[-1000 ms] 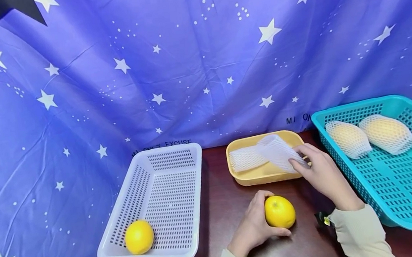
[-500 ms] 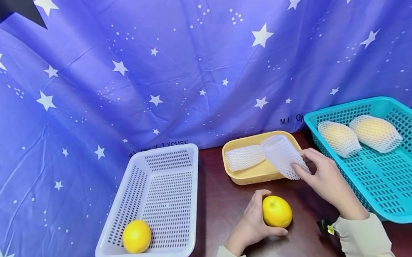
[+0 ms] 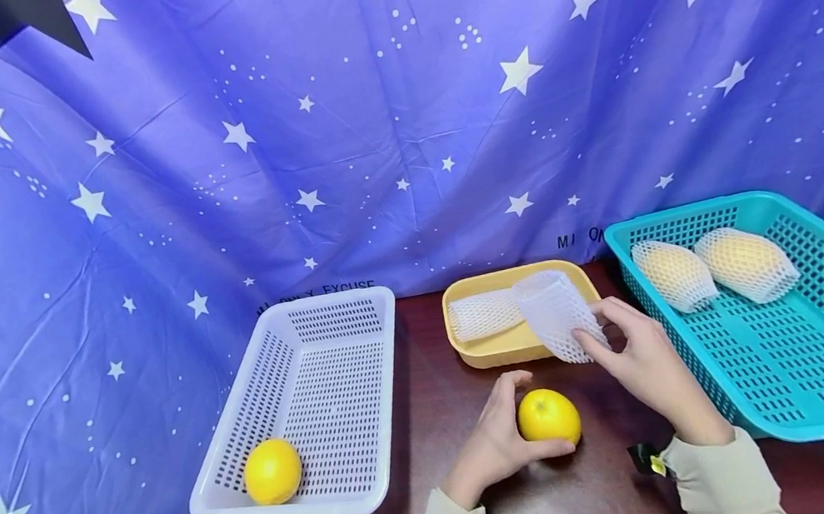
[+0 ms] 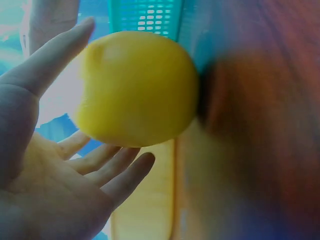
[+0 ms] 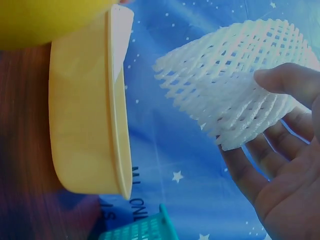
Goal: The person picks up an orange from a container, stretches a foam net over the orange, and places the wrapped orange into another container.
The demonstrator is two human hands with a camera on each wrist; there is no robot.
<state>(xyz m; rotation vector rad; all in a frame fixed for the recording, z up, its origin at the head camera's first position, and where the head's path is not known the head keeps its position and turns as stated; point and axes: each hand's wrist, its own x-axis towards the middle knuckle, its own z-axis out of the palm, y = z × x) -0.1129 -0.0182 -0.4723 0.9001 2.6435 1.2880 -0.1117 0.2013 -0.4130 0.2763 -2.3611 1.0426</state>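
Note:
On the table stands a round yellow orange [image 3: 549, 418], with my left hand [image 3: 493, 441] spread beside it. In the left wrist view the thumb [image 4: 60, 55] and fingers [image 4: 125, 172] look loose around the orange [image 4: 140, 90], with a gap at the palm. My right hand [image 3: 645, 358] pinches a white foam net sleeve [image 3: 557, 317] between thumb and fingers, over the right end of a yellow tray [image 3: 501, 354]. The right wrist view has this net sleeve [image 5: 230, 80] raised clear of the tray [image 5: 82, 115]. Another net sleeve [image 3: 486, 314] lies in the tray.
At left, a white basket [image 3: 389, 393] holds another orange [image 3: 272, 471]. A teal basket [image 3: 790, 410] at right holds two net-wrapped fruits [image 3: 674, 275]. Behind the table hangs a blue star-print curtain [image 3: 368, 127].
My right hand has drawn the net sleeve up and toward me from the tray, so it hangs more upright. My left hand has loosened from the orange. The view has shifted slightly.

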